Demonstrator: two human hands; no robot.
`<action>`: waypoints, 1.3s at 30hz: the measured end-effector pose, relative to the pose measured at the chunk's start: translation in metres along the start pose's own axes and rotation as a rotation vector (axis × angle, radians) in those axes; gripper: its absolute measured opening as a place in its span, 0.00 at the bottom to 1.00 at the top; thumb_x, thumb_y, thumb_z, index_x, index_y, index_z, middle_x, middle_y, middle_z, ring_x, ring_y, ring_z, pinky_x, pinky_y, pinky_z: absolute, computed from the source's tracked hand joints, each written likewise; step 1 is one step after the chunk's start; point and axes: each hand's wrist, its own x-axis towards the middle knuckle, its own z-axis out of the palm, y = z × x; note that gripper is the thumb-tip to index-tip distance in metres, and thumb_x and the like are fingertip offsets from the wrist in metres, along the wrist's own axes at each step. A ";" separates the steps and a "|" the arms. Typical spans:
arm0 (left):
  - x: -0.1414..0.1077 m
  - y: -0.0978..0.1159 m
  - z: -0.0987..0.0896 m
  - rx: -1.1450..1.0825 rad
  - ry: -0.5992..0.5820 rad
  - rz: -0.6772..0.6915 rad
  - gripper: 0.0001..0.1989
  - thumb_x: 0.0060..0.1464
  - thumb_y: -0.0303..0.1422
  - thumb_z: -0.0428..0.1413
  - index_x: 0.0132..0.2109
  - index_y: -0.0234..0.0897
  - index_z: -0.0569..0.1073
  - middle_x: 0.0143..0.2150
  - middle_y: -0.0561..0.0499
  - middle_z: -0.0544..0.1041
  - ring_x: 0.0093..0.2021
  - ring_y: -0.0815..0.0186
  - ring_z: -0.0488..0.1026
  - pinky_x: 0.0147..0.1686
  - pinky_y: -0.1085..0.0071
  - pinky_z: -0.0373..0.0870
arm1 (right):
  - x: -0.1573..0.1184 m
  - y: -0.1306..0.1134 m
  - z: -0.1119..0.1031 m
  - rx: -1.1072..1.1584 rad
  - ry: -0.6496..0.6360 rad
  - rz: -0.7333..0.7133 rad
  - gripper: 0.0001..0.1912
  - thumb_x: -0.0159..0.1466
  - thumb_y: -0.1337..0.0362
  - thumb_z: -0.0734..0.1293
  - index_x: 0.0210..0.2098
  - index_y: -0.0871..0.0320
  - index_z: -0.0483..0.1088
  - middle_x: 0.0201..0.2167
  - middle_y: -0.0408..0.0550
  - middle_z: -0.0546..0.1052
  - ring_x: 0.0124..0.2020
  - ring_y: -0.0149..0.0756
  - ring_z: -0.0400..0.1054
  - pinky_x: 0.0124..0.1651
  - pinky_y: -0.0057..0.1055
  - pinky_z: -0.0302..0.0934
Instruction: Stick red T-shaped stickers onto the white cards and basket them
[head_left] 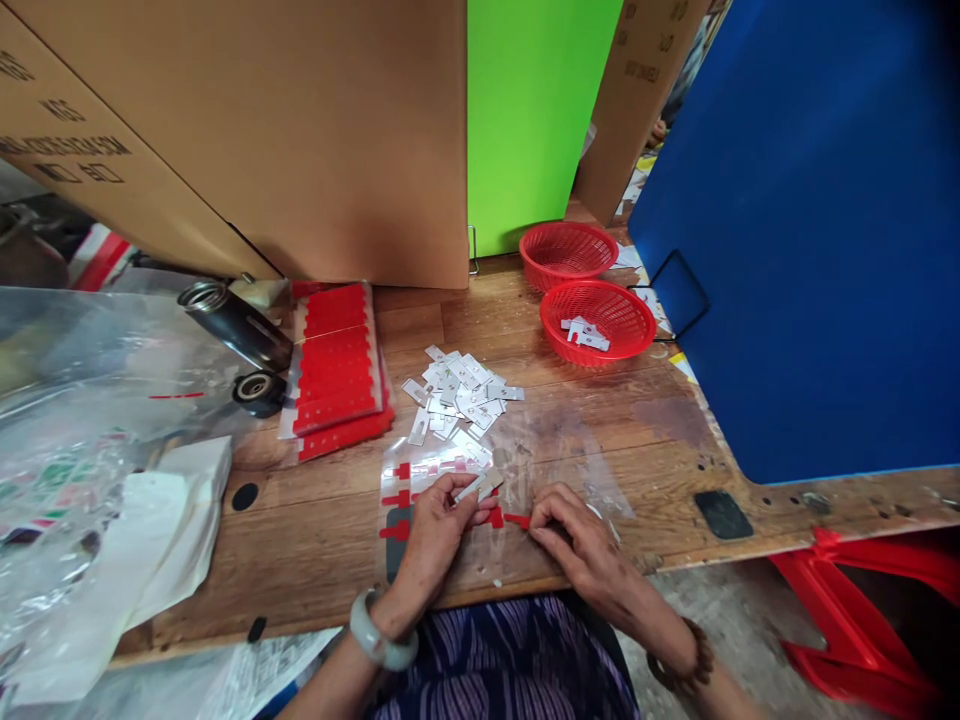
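Observation:
My left hand (442, 530) is closed on small flat metal plates (487, 487), held over a clear plastic sheet. Between the fingertips of my right hand (574, 535) is a small red sticker (517, 520), pinched at one end and pointing left. The clear sheet (551, 470) lies flat on the table under both hands, with several red T-shaped stickers (399, 497) on its left part. Just beyond my hands rests a loose pile of silvery plates (461, 390), some with holes. How many plates my left hand holds I cannot tell.
Two red baskets (568, 250) stand at the back right; the nearer basket (634, 325) contains several plates. Stacked red sticker sheets (337, 350), a dark flask (240, 325) and its lid (259, 393) are on the left. Cardboard (360, 150) and a blue panel (817, 250) bound the table.

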 end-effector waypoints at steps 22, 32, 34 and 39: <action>-0.028 0.023 -0.014 -0.134 -0.201 -0.216 0.25 0.37 0.27 0.68 0.45 0.29 0.71 0.32 0.42 0.82 0.31 0.65 0.80 0.36 0.75 0.74 | 0.031 -0.024 0.008 0.205 0.107 0.067 0.05 0.61 0.67 0.64 0.29 0.56 0.65 0.27 0.40 0.69 0.31 0.31 0.64 0.36 0.28 0.58; -0.028 0.025 -0.013 -0.145 -0.208 -0.225 0.26 0.37 0.26 0.68 0.45 0.28 0.71 0.31 0.42 0.82 0.30 0.66 0.79 0.36 0.74 0.74 | 0.033 -0.030 0.012 0.207 0.062 0.068 0.05 0.62 0.69 0.62 0.30 0.57 0.64 0.28 0.39 0.69 0.31 0.29 0.63 0.36 0.27 0.57; -0.028 0.025 -0.012 -0.143 -0.206 -0.225 0.26 0.36 0.27 0.68 0.45 0.28 0.71 0.31 0.42 0.82 0.30 0.66 0.79 0.36 0.74 0.74 | 0.033 -0.030 0.011 0.203 0.061 0.071 0.05 0.62 0.70 0.62 0.30 0.57 0.64 0.28 0.39 0.69 0.31 0.30 0.63 0.36 0.27 0.57; -0.026 0.024 -0.012 -0.125 -0.215 -0.222 0.25 0.37 0.28 0.68 0.45 0.29 0.72 0.31 0.42 0.82 0.31 0.65 0.79 0.36 0.74 0.74 | 0.034 -0.030 0.012 0.171 0.072 0.062 0.05 0.62 0.70 0.61 0.29 0.56 0.63 0.28 0.40 0.69 0.30 0.30 0.63 0.35 0.27 0.57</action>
